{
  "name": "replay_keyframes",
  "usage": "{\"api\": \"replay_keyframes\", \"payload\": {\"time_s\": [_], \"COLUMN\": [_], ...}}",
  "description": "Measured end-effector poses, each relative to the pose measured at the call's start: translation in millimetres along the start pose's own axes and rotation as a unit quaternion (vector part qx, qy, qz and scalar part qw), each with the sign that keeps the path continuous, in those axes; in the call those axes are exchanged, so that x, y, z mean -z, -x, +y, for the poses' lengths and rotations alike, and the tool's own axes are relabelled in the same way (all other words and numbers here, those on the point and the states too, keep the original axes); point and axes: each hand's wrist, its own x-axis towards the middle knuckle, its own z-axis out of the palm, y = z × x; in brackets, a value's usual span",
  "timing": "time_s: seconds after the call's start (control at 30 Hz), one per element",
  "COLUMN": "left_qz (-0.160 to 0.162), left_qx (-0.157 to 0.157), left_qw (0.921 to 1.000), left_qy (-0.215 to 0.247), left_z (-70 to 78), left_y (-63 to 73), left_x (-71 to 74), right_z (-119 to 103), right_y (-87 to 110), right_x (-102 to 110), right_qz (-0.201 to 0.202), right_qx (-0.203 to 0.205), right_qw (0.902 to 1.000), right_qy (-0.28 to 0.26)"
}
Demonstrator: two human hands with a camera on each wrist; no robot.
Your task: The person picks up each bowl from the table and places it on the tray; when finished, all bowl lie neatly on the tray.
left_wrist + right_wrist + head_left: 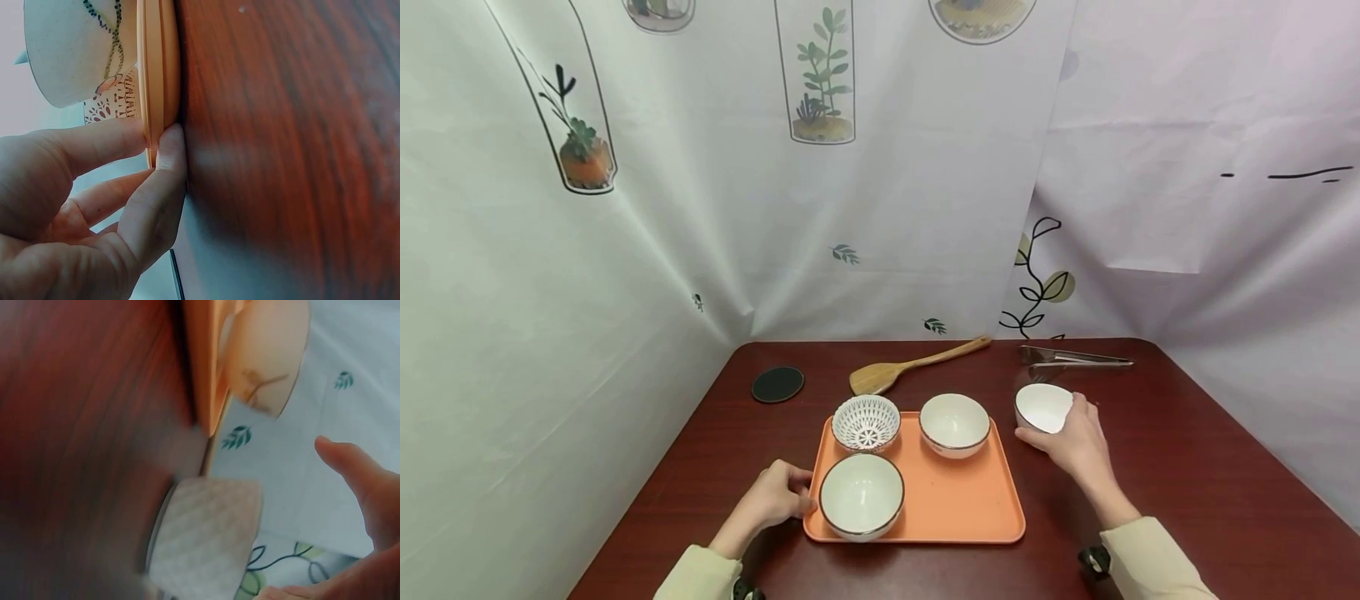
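At the near left corner of an orange tray (955,508), my left hand (775,493) pinches the tray's edge between thumb and fingers; the left wrist view shows this grip closely. Three bowls stand on the tray: a large white bowl (862,493) near my left hand, a black-patterned bowl (867,423) behind it, and another white bowl (955,423) at the back right. Right of the tray is a smaller white bowl (1043,407) with a quilted outer side (209,534). My right hand (1078,442) is spread around it; in the right wrist view the thumb stands apart from it.
Behind the tray lies a wooden spatula (917,364). A round black coaster (778,384) is at the back left, and metal tongs (1075,358) lie at the back right. A printed white curtain (910,208) hangs behind the dark red table (1187,467).
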Motion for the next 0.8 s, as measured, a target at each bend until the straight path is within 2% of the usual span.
{"api": "replay_keyframes", "payload": {"time_s": [0.17,0.53,0.63,0.8], "left_qz": [0.002,-0.004,-0.006,0.004], "left_qx": [-0.001,-0.008,-0.008,0.004], "left_qw": [1.0,1.0,1.0,1.0], "left_qy": [0.0,0.001,0.001,-0.004], "left_z": [-1.3,1.3,2.5,2.4], "left_y": [0.4,0.1,-0.6,2.2], "left_x": [0.2,-3.4,-5.0,-0.8], "right_z": [10,27,31,30], "right_y": [-12.7,-38.3,-39.5,-37.7], "right_x": [1,0,-1,-7], "right_qz": [-0.002,-0.074,-0.072,-0.052], "right_qx": [-0.018,-0.06,-0.067,-0.055], "right_qw": [0.9997,0.9946,0.9944,0.997], "right_qy": [0.017,0.041,0.037,0.016]}}
